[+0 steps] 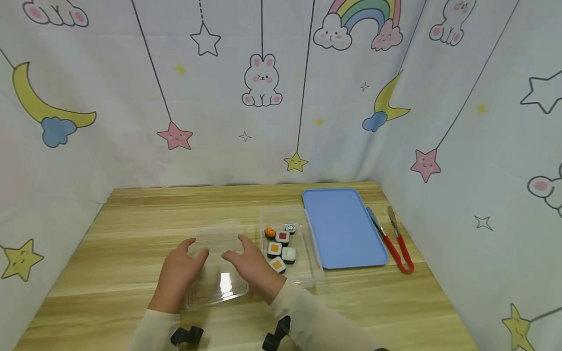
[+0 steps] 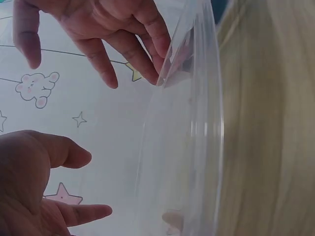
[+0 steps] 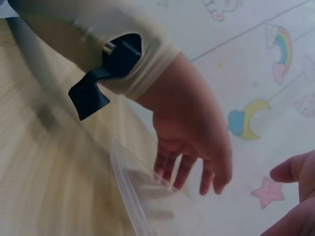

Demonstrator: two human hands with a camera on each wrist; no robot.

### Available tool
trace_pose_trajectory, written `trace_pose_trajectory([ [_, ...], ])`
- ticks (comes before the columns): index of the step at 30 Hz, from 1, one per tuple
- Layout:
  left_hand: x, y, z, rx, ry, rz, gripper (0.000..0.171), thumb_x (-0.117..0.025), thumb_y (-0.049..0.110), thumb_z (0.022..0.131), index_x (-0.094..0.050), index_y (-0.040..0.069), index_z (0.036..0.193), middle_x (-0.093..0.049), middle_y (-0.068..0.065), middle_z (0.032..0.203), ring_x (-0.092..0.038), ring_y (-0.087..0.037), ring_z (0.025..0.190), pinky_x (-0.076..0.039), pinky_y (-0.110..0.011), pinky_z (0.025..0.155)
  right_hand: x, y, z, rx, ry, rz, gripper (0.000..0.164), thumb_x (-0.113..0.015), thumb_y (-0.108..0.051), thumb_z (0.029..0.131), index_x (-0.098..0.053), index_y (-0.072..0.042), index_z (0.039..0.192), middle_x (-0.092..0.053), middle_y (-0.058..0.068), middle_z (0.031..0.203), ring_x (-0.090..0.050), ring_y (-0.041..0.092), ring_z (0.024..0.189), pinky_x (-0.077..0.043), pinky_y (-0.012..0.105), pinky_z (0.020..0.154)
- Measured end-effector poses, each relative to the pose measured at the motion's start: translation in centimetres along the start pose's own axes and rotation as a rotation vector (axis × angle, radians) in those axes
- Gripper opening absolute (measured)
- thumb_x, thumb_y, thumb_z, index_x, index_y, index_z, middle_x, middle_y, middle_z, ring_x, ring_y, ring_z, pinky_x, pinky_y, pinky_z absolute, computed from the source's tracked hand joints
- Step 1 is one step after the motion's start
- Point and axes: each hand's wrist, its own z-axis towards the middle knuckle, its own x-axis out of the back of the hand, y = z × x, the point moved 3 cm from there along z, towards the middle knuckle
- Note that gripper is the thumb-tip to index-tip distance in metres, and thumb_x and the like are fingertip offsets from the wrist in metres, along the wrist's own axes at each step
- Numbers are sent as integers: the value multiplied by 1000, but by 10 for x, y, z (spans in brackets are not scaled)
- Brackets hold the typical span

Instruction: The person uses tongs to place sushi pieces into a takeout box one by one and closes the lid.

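Note:
A clear plastic box or lid lies on the table with both hands over it. My left hand is above its left side, thumb and fingers spread apart; the left wrist view shows this hand at lower left, holding nothing. On the other side hovers my right hand, its fingers also extended. In the left wrist view, the right hand's fingertips are near the clear plastic wall; contact cannot be judged. Just right of the hands, a second clear container holds several sushi pieces.
A blue tray lies at the back right, beside the second container. Red-handled tongs rest along the table's right side. A patterned cloth hangs behind and at both sides of the wooden table.

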Motion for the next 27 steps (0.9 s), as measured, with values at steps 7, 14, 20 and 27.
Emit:
trace_pose_trajectory([
  [7, 25, 16, -7, 18, 60, -108, 74, -53, 47, 104, -35, 2, 160, -39, -35, 155, -48, -54, 133, -48, -67, 101, 18, -15, 0, 51, -82, 232, 74, -65, -25, 99, -32, -7, 163, -27, 24, 166, -27, 42, 153, -31, 61, 122],
  [14, 29, 36, -13, -49, 163, -289, 64, -52, 39, 106, -37, 8, 161, -40, -23, 156, -48, -42, 132, -50, -59, 102, 46, -31, -1, 173, -27, 301, 64, -62, -20, 102, -39, -9, 160, -40, 15, 161, -35, 37, 149, -34, 58, 121],
  [20, 26, 59, -15, -139, 228, -429, 60, -58, 26, 105, -39, 13, 161, -44, -16, 156, -50, -36, 133, -48, -51, 107, 72, -38, -4, 248, 42, 307, 59, -62, -17, 102, -44, -9, 158, -44, 10, 159, -37, 33, 149, -37, 53, 121],
  [27, 19, 84, -12, -226, 232, -566, 60, -62, 14, 103, -42, 9, 159, -49, -12, 149, -51, -28, 135, -48, -40, 109, 98, -38, -6, 300, 151, 269, 54, -62, -17, 102, -50, -13, 155, -51, 7, 154, -43, 30, 145, -46, 50, 114],
])
